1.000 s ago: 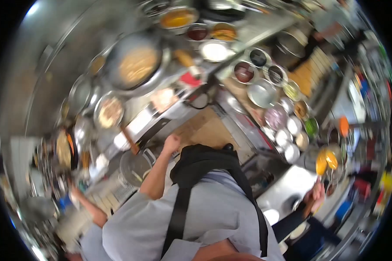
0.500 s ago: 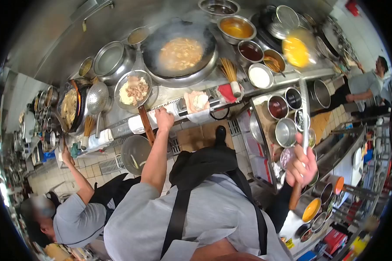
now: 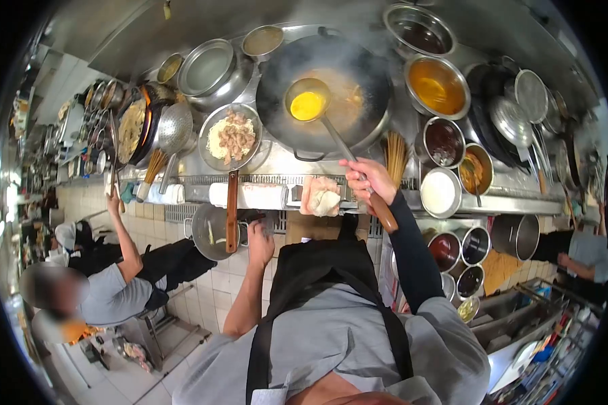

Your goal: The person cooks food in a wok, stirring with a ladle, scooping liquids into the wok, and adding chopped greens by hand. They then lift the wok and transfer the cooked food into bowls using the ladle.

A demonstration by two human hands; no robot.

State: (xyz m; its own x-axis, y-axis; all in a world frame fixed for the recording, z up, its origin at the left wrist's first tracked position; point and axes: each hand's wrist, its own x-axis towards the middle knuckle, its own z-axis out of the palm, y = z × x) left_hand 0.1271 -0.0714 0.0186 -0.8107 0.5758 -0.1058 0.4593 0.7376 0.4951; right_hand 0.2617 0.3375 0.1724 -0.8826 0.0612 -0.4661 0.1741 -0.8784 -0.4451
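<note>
My right hand [image 3: 369,183] is closed around the wooden-handled ladle [image 3: 334,133]. Its bowl, holding bright yellow liquid like beaten egg, is above the steaming wok [image 3: 277,125], which has brownish broth and pale pieces inside. Low in front of the counter is my left hand [image 3: 260,241], with its fingers blurred, so I cannot tell their grip. Just left of it hangs the wooden handle [image 3: 232,214] of a strainer [image 3: 204,150], whose basket carries noodles and meat pieces. Between my hands a folded cloth [image 3: 321,196] lies on the counter edge.
Right of the wok stand a bowl of orange liquid [image 3: 438,87], a pot of dark sauce [image 3: 442,143] and a bowl of white powder or liquid [image 3: 441,192]. A bamboo brush [image 3: 396,156] stands near my right hand. A co-worker [image 3: 111,290] works on the left.
My right hand has swung the ladle of yellow liquid from the right side to over the wok. My left hand has dropped back from the counter edge. The view has turned.
</note>
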